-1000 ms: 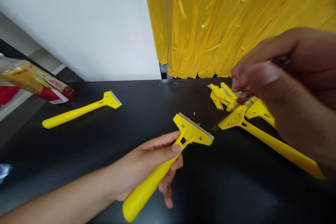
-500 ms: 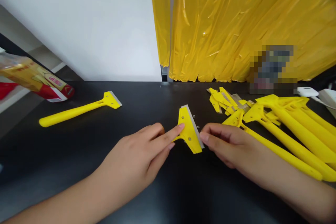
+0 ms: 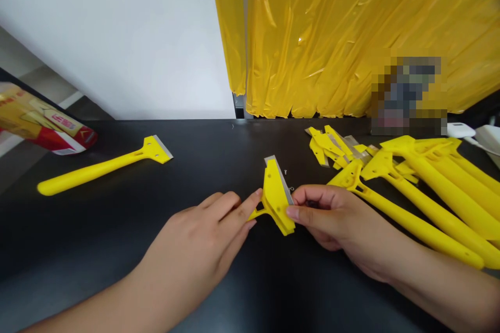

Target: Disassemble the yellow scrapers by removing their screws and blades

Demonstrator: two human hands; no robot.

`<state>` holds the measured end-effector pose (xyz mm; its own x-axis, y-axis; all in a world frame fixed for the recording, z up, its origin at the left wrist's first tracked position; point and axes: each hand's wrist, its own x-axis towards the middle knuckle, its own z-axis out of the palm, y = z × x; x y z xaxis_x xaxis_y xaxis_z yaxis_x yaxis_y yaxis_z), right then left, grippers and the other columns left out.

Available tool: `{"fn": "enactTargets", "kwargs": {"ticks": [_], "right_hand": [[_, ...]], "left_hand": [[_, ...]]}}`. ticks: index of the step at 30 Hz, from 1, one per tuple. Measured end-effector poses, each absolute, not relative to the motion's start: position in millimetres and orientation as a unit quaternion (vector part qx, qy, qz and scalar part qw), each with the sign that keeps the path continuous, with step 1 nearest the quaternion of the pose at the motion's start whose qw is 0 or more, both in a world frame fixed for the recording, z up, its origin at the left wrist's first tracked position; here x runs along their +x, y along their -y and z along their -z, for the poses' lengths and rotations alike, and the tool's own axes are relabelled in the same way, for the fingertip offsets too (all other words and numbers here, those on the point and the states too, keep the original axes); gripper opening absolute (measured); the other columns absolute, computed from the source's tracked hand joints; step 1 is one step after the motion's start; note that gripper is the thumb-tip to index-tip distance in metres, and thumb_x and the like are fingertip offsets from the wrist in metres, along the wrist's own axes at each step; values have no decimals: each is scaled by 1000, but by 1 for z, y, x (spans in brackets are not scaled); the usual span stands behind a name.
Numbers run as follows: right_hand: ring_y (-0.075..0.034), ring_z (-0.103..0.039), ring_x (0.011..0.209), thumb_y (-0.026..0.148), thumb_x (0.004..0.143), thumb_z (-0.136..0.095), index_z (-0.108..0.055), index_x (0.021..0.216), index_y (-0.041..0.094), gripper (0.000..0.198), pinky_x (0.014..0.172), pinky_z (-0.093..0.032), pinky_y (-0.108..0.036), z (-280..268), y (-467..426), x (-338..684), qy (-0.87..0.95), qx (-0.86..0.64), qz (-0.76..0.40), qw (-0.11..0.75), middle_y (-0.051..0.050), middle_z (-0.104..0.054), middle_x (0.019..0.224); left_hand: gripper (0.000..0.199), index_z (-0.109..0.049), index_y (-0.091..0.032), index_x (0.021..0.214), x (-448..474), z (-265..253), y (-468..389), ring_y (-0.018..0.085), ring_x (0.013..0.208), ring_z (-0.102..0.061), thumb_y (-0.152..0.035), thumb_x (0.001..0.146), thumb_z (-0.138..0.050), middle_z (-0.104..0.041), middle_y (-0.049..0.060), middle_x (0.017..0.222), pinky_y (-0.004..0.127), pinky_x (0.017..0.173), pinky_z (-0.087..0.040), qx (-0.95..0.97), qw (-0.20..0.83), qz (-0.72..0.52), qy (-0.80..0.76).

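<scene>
Scraper (image 3: 274, 195), yellow with a metal blade (image 3: 283, 181) along its head, was held between the two hands over the black table (image 3: 234, 296). Left of it, the left hand (image 3: 199, 234) gripped its handle close to the neck, forefinger stretched toward the head; the handle's lower part was hidden. On its right, the right hand (image 3: 332, 216) pinched the head's lower corner between thumb and fingers. Just right of the scraper's head lay a small screw (image 3: 285, 171) and a tiny metal piece (image 3: 291, 189). Well left of the scraper lay a second scraper (image 3: 105, 166); to its right, loose yellow plates (image 3: 325, 140) and a cluster of yellow handles (image 3: 441, 182).
</scene>
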<state>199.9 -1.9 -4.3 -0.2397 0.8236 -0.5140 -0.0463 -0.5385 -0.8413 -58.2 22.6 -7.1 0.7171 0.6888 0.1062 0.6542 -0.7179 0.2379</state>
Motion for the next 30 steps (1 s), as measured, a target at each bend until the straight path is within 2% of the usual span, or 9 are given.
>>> {"fn": "enactTargets", "kwargs": {"ticks": [4, 6, 8, 11, 13, 17, 21, 25, 30], "right_hand": [[-7, -20, 52, 54, 86, -84, -63, 85, 22, 39, 48, -14, -25, -7, 0, 217, 397, -536, -674, 317, 10, -35, 61], [-9, -31, 54, 56, 91, -78, -66, 87, 23, 36, 50, -21, -26, -17, -5, 237, 513, -600, -547, 279, 6, -46, 66], [-13, -46, 63, 59, 94, -72, -69, 89, 24, 35, 56, -30, -28, -24, -13, 262, 609, -672, -362, 216, 1, -59, 75], [-17, -50, 63, 65, 96, -62, -69, 85, 25, 42, 59, -34, -32, -24, -29, 295, 617, -742, -220, 143, 0, -59, 68], [-19, -52, 62, 65, 96, -60, -70, 86, 26, 41, 59, -34, -33, -18, -39, 308, 608, -762, -195, 111, 0, -59, 66], [-20, -57, 63, 64, 94, -63, -72, 96, 29, 36, 60, -35, -36, -9, -47, 313, 595, -780, -175, 86, -1, -66, 73], [-23, -64, 73, 62, 94, -63, -71, 115, 33, 36, 67, -40, -38, -12, -44, 315, 587, -791, -147, 90, -2, -73, 91], [-21, -64, 75, 60, 92, -63, -71, 115, 32, 37, 70, -40, -37, -16, -41, 320, 583, -793, -128, 124, -2, -73, 96], [-19, -64, 75, 67, 93, -64, -73, 117, 33, 42, 71, -42, -36, -22, -35, 312, 594, -776, -140, 157, 0, -75, 92]], "left_hand": [[49, -57, -23, 161, -59, 8, -23, 29, 99, -72, -31, 113, -51, -76, 12, 115, 40, 81, -59, 918, 108, -96, -369], [52, -53, -22, 163, -60, 7, -23, 30, 103, -72, -28, 112, -50, -75, 13, 119, 42, 85, -60, 917, 102, -107, -371], [58, -45, -21, 168, -61, 6, -24, 31, 105, -71, -24, 110, -49, -75, 14, 120, 45, 84, -61, 918, 97, -112, -369], [66, -34, -29, 173, -62, 5, -24, 29, 100, -72, -15, 109, -45, -74, 12, 122, 44, 80, -64, 926, 100, -111, -348], [67, -36, -34, 171, -62, 5, -24, 27, 100, -72, -11, 108, -42, -73, 10, 124, 43, 80, -65, 933, 99, -109, -329], [66, -47, -34, 165, -62, 4, -22, 28, 105, -73, -7, 105, -42, -70, 12, 130, 45, 84, -67, 939, 83, -102, -318], [72, -50, -36, 164, -63, 2, -20, 24, 91, -73, -3, 100, -41, -67, 11, 122, 40, 77, -66, 936, 77, -83, -332], [73, -54, -34, 162, -62, 1, -18, 22, 79, -70, -3, 98, -39, -63, 10, 111, 38, 69, -63, 933, 80, -72, -343], [70, -47, -36, 167, -63, 4, -23, 27, 94, -72, -7, 104, -40, -67, 12, 121, 41, 78, -61, 924, 117, -102, -350]]}}
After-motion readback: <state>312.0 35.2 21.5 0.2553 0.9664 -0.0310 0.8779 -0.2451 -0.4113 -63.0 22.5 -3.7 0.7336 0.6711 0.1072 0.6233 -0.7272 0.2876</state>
